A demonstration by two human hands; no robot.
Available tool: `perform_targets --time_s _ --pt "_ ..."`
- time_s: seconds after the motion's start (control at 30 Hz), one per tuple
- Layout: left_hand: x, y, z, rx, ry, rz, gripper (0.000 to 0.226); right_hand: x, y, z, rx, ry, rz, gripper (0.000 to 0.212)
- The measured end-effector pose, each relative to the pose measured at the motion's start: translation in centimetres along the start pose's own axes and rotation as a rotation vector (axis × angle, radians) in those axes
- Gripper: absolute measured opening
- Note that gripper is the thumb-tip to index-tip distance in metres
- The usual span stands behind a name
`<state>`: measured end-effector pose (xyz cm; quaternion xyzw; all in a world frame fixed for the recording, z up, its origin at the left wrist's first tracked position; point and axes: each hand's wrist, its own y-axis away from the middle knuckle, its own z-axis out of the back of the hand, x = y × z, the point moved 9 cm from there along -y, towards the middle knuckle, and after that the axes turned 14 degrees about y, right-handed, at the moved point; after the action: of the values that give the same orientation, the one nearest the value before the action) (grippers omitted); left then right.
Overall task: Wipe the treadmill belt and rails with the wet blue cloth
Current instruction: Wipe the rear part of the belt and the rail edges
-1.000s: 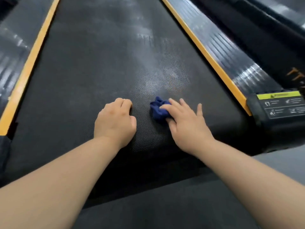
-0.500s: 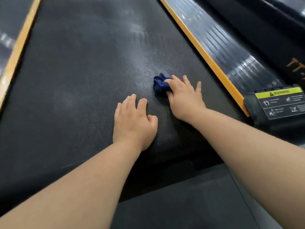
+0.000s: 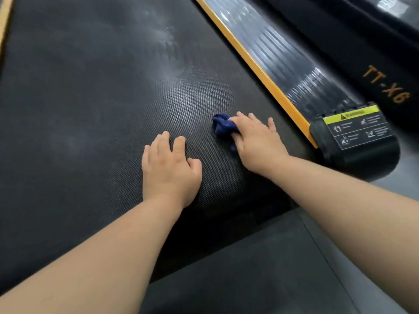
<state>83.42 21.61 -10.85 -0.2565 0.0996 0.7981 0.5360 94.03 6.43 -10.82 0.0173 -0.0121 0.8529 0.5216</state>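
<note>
A right hand presses a small bunched blue cloth onto the black treadmill belt, near the orange-edged right rail, with fingers and thumb curled round it. The left hand rests flat on the belt, fingers relaxed, holding nothing. The cloth looks soft, limp and light, probably best held bunched under the palm.

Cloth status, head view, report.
Left grip rests on belt. Right grip holds cloth down on belt, near right rail. Nothing in the way.
</note>
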Motion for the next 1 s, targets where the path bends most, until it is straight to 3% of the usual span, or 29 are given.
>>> perform_targets --time_s 0.13,0.33,0.43,0.53,0.6,0.7,0.8,0.87,1.0 --pt "-0.1 0.1 0.0 0.003 0.001 -0.014 0.053 0.7 -4.7 -0.4 0.017 0.029 -0.078 0.038" --pt "-0.1 0.2 -0.2 0.025 -0.002 -0.029 0.052 0.5 2.8 0.0 0.021 -0.026 -0.044 0.038" --pt "-0.4 0.2 -0.1 0.040 0.005 -0.036 0.051 0.3 4.7 0.5 0.142 0.058 0.010 0.047" --pt "-0.3 0.1 0.2 0.053 0.018 -0.028 0.052 -1.6 5.4 2.2 0.252 0.128 -0.061 0.055" --pt "-0.2 0.2 0.1 0.042 0.037 -0.020 0.055 -4.1 5.9 3.8 0.171 0.272 -0.103 0.054" --pt "0.0 -0.1 -0.4 0.039 -0.005 -0.024 0.063 -10.2 7.1 5.8 -0.090 0.530 -0.265 0.055" --pt "-0.1 0.0 -0.7 0.097 -0.034 0.028 0.073 -16.4 10.4 3.5 -0.085 0.327 -0.524 0.058" --pt "-2.8 -0.3 -1.4 0.124 -0.015 0.012 0.080 -17.9 11.7 1.2 -0.107 0.160 -0.547 0.062" --pt "-11.8 -0.1 -6.1 0.292 0.005 -0.280 0.074 -18.1 11.5 0.9 -0.238 0.017 -0.527 0.060"
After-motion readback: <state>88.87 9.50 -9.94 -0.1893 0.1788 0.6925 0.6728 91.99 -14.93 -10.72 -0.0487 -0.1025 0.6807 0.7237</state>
